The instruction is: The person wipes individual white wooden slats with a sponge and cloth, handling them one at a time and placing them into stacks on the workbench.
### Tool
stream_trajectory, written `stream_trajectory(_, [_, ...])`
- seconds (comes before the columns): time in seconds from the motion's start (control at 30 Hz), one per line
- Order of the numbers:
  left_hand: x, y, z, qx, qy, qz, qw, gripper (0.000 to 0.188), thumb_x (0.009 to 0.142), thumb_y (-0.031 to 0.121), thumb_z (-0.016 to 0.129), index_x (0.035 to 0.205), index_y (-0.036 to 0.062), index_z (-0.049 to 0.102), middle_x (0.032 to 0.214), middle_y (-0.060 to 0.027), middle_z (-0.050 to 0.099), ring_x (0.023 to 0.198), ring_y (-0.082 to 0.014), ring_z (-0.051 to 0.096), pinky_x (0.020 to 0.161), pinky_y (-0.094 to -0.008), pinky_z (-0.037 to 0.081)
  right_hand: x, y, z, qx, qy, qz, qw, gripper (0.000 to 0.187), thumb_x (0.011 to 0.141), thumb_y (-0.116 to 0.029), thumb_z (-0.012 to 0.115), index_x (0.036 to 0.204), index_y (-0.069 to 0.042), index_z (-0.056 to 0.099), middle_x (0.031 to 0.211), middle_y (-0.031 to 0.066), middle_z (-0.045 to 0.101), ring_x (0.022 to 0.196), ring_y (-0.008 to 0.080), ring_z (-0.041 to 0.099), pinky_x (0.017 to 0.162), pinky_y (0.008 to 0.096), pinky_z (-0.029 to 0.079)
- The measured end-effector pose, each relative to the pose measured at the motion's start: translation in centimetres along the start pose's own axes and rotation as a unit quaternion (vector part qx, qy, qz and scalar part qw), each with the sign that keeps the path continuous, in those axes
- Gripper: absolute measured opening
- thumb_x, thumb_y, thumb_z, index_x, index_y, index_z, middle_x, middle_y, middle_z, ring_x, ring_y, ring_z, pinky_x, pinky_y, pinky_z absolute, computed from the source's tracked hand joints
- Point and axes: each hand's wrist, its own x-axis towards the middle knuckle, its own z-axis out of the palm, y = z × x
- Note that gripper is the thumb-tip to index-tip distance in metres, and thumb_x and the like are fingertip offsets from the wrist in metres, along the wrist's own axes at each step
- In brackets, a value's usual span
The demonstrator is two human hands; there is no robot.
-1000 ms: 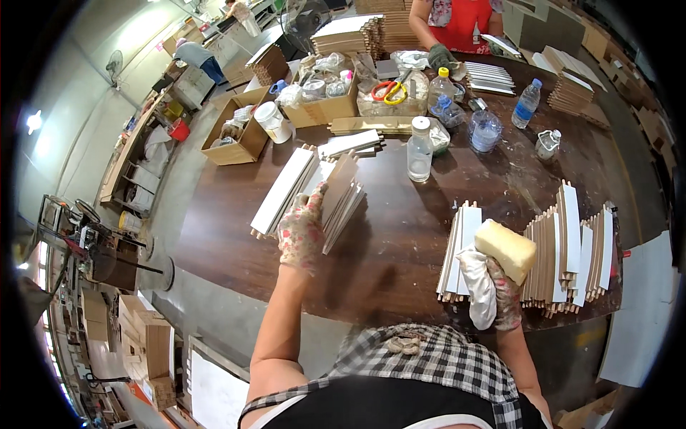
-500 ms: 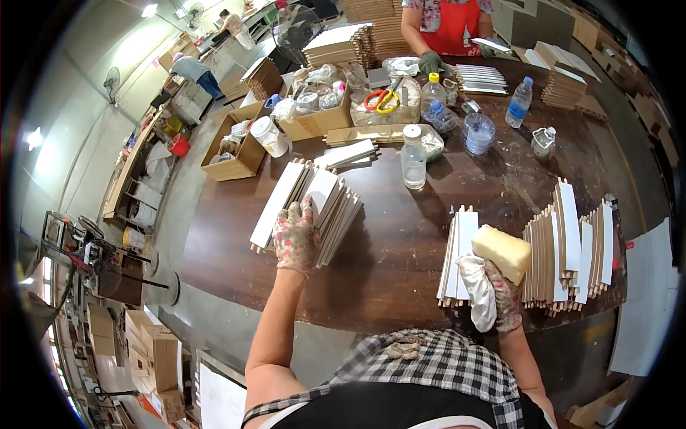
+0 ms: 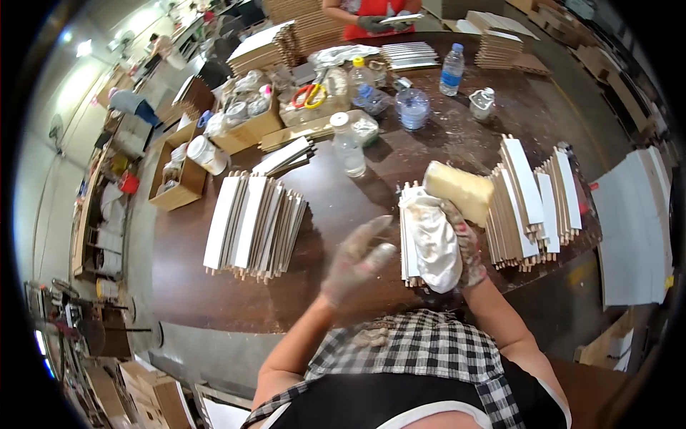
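My left hand (image 3: 357, 261), in a patterned glove, is in the air above the middle of the table, blurred, its fingers apart and nothing in them. In my right hand (image 3: 468, 247), also gloved, are a crumpled white cloth (image 3: 434, 243) and a block of yellow sponge (image 3: 459, 191). Cloth and sponge cover part of a small stack of white-faced slats with end pegs (image 3: 407, 250). To the left stands a row of similar slats (image 3: 250, 222) on edge. More upright slats (image 3: 522, 182) are just right of my right hand.
The dark brown table (image 3: 336, 193) also carries a clear bottle with a white cap (image 3: 348, 146), a cut plastic bottle (image 3: 412, 111), a blue-labelled bottle (image 3: 451, 70), scissors (image 3: 309, 96) and cardboard boxes (image 3: 250, 130). Across it, a person in a red apron (image 3: 371, 18) holds a slat.
My left hand has left the slats on the left and moved right, toward the cloth. The whole view has shifted to the right. The person opposite now has both hands on a slat.
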Motion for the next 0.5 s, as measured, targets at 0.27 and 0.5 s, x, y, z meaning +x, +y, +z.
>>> stream_trajectory(0.27, [0.6,0.5,6.9,-0.324,-0.024,0.032,0.945,0.058,0.085,0.011,0.059,0.134,-0.0006,0.029,0.127,-0.0080,0.045,0.115,-0.0170,0.045,0.096,-0.0303,0.037,-0.5,2.5,-1.2,-0.781,-0.052,-0.458,0.423,0.051,0.090,-0.007,0.050,0.136,-0.002,0.028,0.126,0.0108,0.048,0.112,0.0158,0.049,0.096,0.0275,0.040])
stream_trajectory(0.5, [0.6,0.6,5.0,-0.432,-0.082,-0.031,0.897,0.058,0.081,0.013,0.064,0.130,0.0028,0.035,0.120,-0.0061,0.050,0.109,-0.0175,0.050,0.092,-0.0314,0.041,0.2,3.0,-0.5,-0.254,-0.078,-0.153,0.952,0.042,0.090,-0.009,0.052,0.128,0.001,0.036,0.116,0.0128,0.053,0.104,0.0164,0.053,0.091,0.0291,0.044])
